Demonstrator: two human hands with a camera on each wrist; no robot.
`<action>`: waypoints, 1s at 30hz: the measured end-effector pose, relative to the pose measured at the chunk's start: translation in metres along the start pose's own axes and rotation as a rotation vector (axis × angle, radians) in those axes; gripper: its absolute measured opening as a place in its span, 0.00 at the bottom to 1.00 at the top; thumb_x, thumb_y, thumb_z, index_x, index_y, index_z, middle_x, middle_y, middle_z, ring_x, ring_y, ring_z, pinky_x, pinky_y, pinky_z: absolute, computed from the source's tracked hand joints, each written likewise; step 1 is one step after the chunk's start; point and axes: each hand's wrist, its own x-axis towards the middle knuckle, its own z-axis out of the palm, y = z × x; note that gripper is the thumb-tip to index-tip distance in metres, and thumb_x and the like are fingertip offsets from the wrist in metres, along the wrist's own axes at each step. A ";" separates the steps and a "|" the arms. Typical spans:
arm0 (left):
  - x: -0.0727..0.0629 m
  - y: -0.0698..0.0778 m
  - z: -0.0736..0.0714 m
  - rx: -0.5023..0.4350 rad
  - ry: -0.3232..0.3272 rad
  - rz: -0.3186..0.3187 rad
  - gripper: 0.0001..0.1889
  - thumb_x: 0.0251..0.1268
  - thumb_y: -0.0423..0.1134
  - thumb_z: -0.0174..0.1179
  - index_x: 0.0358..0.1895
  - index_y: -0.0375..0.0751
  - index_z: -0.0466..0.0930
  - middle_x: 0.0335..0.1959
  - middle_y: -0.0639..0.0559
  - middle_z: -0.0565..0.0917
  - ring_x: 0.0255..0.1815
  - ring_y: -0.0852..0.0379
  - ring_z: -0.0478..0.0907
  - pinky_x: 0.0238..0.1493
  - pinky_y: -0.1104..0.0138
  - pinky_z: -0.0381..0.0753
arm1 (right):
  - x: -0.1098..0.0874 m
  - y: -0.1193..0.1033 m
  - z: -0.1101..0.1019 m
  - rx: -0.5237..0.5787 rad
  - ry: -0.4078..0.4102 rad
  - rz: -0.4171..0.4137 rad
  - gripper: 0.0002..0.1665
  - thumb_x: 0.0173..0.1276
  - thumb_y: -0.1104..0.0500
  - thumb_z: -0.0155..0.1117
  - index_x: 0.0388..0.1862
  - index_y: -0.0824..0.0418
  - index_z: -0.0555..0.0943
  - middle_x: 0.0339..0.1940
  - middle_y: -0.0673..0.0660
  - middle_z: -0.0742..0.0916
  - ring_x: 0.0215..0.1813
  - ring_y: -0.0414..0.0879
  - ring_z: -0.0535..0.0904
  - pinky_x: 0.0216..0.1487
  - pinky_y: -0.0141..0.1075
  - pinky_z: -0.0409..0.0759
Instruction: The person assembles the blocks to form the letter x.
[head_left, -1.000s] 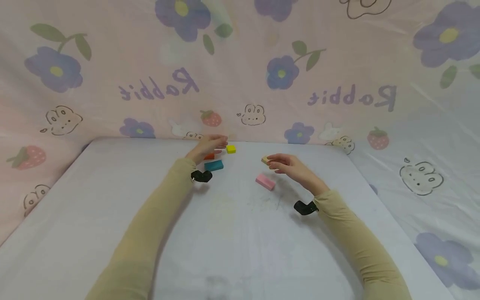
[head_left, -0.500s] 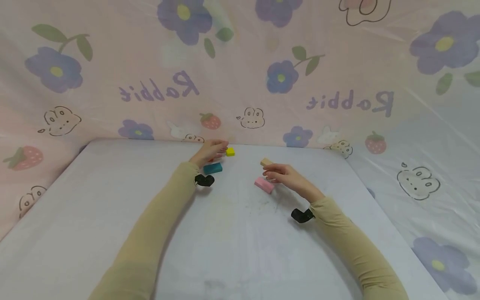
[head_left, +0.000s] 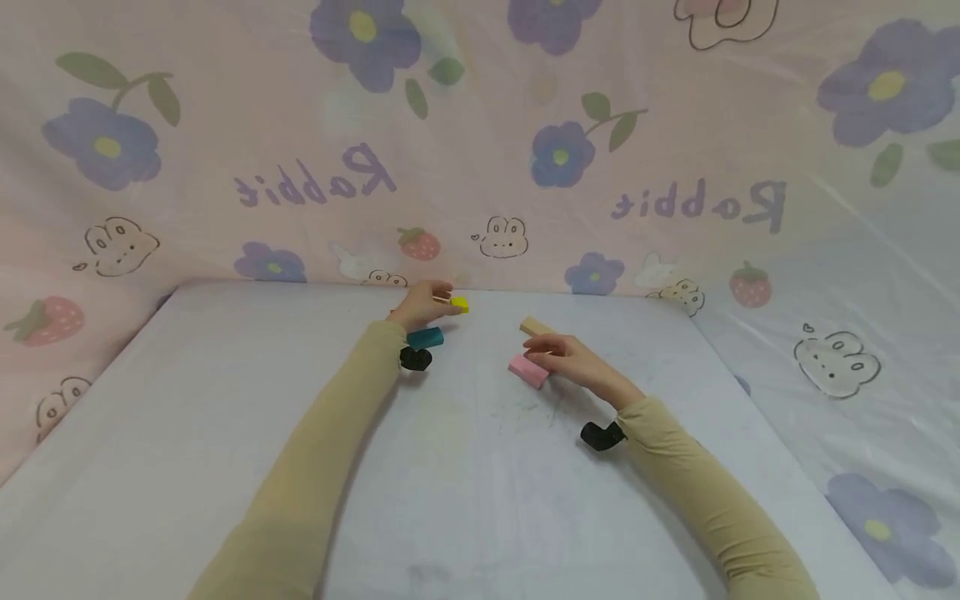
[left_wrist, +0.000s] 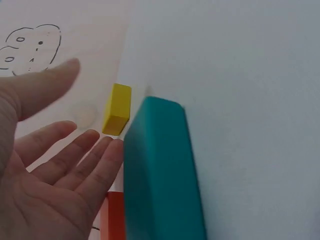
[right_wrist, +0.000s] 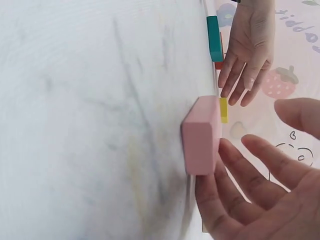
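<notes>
In the head view my left hand (head_left: 424, 307) is beside a small yellow block (head_left: 461, 305) at the far side of the table. The left wrist view shows its fingers relaxed, thumb well apart, and nothing held. A teal block (left_wrist: 162, 165) lies right next to those fingers, with a red block (left_wrist: 113, 215) partly hidden behind it. My right hand (head_left: 576, 362) hovers at a pink block (head_left: 528, 371). Seen from the right wrist, its fingertips are right at the pink block's far side, while the thumb stands away. Behind that hand lies a light wooden block (head_left: 534, 326), partly covered.
The blocks lie on a white-covered table (head_left: 450, 483). A pink curtain (head_left: 480, 167) with flowers and rabbits hangs along the back edge and sides. Each wrist carries a black camera mount, such as the right mount (head_left: 602, 435).
My left hand has shifted right, its fingers now reaching the yellow block. My right hand has come back from the wooden block toward the pink one. The blocks have stayed in place.
</notes>
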 end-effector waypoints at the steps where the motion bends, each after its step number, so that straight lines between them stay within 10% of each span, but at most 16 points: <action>1: 0.001 -0.001 0.001 0.014 0.002 0.022 0.33 0.61 0.36 0.66 0.68 0.33 0.64 0.64 0.39 0.70 0.60 0.46 0.70 0.61 0.59 0.70 | 0.000 0.001 0.000 -0.010 0.000 -0.004 0.26 0.73 0.57 0.56 0.65 0.68 0.70 0.59 0.62 0.79 0.61 0.54 0.74 0.56 0.48 0.74; 30: 0.014 -0.005 0.021 0.232 0.067 0.097 0.26 0.63 0.28 0.62 0.64 0.31 0.68 0.61 0.39 0.72 0.56 0.46 0.70 0.62 0.60 0.69 | -0.012 -0.022 0.008 -0.107 -0.019 -0.068 0.33 0.58 0.72 0.68 0.63 0.76 0.69 0.59 0.72 0.76 0.58 0.64 0.73 0.59 0.54 0.70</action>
